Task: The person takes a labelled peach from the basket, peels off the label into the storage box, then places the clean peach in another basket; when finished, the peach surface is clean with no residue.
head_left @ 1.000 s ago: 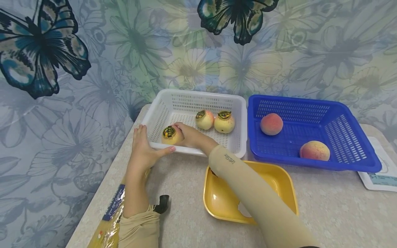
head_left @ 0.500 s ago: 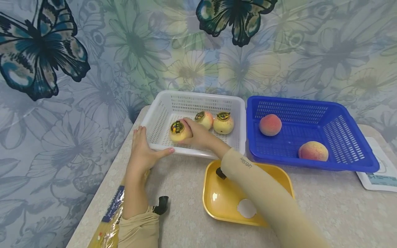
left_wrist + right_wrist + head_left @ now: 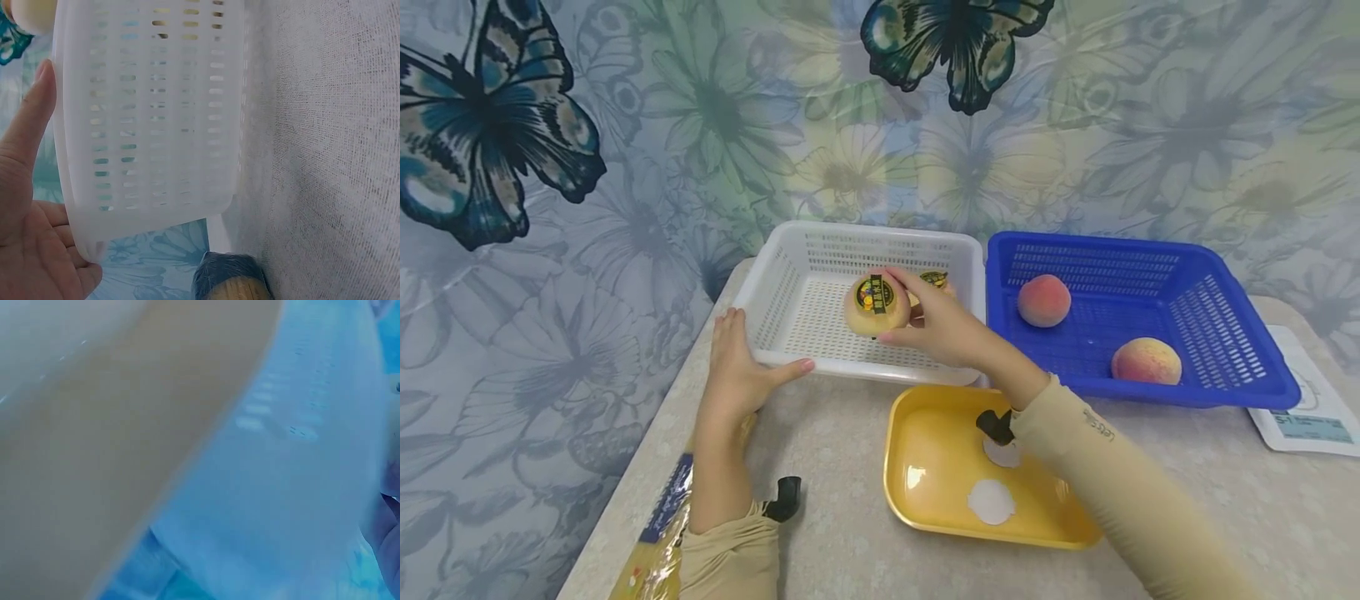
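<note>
A peach (image 3: pixel 872 307) with a black-and-yellow sticker is pinched between the thumb and fingers of my right hand (image 3: pixel 943 329), above the white basket (image 3: pixel 786 358). Behind it, a second stickered peach (image 3: pixel 935 281) shows in part; anything else there is hidden by the held fruit and hand. My left hand (image 3: pixel 741 371) grips the basket's front left corner, thumb along the front rim and fingers at the side. In the left wrist view the left hand (image 3: pixel 31 231) holds that corner of the slotted basket (image 3: pixel 144 125). The right wrist view is blurred, with the right hand (image 3: pixel 386 547) at its edge.
A blue basket (image 3: pixel 1090 387) with two bare peaches (image 3: pixel 1043 300) stands right of the white one. In front lies a yellow tray (image 3: pixel 917 512) holding white round pieces (image 3: pixel 991 502). A scale (image 3: pixel 1311 433) sits far right, and a yellow packet (image 3: pixel 647 550) lies at left.
My right hand has carried the stickered peach up and to the right, from the basket's left front to over the other peaches. The left hand has stayed at the corner.
</note>
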A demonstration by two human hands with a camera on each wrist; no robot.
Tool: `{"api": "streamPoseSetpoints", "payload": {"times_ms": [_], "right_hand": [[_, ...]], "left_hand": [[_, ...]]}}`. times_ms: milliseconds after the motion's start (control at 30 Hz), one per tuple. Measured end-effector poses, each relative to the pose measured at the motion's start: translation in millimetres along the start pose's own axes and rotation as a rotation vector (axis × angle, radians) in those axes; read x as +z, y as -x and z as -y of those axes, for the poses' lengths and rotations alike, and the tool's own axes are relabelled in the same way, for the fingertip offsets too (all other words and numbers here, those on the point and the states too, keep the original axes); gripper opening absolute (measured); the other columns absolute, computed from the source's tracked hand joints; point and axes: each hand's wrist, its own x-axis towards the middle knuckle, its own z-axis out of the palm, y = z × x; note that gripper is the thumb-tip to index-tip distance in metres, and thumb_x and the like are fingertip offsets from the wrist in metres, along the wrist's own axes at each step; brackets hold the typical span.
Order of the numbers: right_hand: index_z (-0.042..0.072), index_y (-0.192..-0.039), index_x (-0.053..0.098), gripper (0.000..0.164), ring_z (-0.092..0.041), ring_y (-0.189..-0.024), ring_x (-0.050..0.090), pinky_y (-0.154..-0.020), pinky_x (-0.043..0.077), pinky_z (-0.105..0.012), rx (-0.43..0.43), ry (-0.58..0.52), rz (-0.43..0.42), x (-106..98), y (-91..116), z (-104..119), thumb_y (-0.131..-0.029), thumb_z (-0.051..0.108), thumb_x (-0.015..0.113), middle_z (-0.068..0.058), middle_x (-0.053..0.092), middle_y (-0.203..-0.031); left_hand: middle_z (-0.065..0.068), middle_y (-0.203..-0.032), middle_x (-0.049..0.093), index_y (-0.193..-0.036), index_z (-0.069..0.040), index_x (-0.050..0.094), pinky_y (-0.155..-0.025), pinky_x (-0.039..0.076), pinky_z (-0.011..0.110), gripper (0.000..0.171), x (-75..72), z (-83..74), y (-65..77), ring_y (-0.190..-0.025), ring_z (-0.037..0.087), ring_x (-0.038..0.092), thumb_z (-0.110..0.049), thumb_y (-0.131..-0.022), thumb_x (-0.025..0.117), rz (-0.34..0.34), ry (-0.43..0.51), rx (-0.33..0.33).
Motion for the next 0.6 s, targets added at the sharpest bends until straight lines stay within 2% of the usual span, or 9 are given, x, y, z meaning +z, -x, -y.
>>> {"api": "streamPoseSetpoints", "payload": {"times_ms": [133, 267, 433, 533, 600], "right_hand": [[0.027, -0.157, 0.024, 0.087, -0.024, -0.111, 0.064, -0.102, 0.052, -0.038, -0.005, -0.035, -0.003, -13.1, 24.5, 3.3, -0.088, 0.023, 0.076, 0.003, 0.038, -0.156], [0.032, -0.157, 0.023, 0.089, -0.022, -0.115, 0.062, -0.104, 0.051, -0.037, 0.005, -0.049, -0.017, -23.1, 46.9, 5.8, -0.088, 0.023, 0.077, 0.006, 0.037, -0.156], [0.029, -0.158, 0.022, 0.091, -0.023, -0.118, 0.061, -0.103, 0.051, -0.037, -0.016, -0.061, -0.044, -33.5, 72.3, 8.1, -0.087, 0.021, 0.078, 0.005, 0.035, -0.157], [0.031, -0.158, 0.02, 0.092, -0.022, -0.118, 0.06, -0.101, 0.053, -0.035, -0.014, -0.1, -0.043, -37.4, 87.1, 9.6, -0.087, 0.02, 0.077, 0.008, 0.032, -0.159], [0.033, -0.158, 0.02, 0.092, -0.021, -0.119, 0.06, -0.102, 0.052, -0.034, -0.019, -0.123, -0.043, -38.5, 95.3, 9.6, -0.087, 0.02, 0.077, 0.009, 0.03, -0.16]], "left_hand": [[0.026, -0.165, 0.001, -0.158, 0.001, 0.003, -0.12, 0.003, 0.066, 0.132, -1.8, -0.4, 1.1, -0.153, 0.041, -0.009, -0.043, -0.069, 0.09, 0.003, -0.014, 0.01], [0.026, -0.165, 0.002, -0.158, 0.0, 0.006, -0.12, 0.002, 0.066, 0.129, -1.5, -3.1, 2.8, -0.153, 0.042, -0.009, -0.043, -0.07, 0.089, 0.002, -0.01, 0.031], [0.018, -0.167, 0.002, -0.159, -0.006, 0.012, -0.12, 0.003, 0.067, 0.123, 3.0, -19.6, 7.2, -0.154, 0.036, -0.01, -0.045, -0.071, 0.088, 0.024, 0.06, 0.086], [0.009, -0.168, 0.006, -0.159, -0.014, 0.019, -0.12, 0.009, 0.067, 0.113, 8.3, -38.2, 13.3, -0.155, 0.032, -0.002, -0.044, -0.074, 0.087, 0.054, 0.138, 0.171], [0.002, -0.168, 0.011, -0.158, -0.02, 0.026, -0.121, 0.017, 0.061, 0.104, 14.3, -52.9, 18.9, -0.155, 0.028, 0.009, -0.039, -0.076, 0.086, 0.084, 0.21, 0.252]]}}
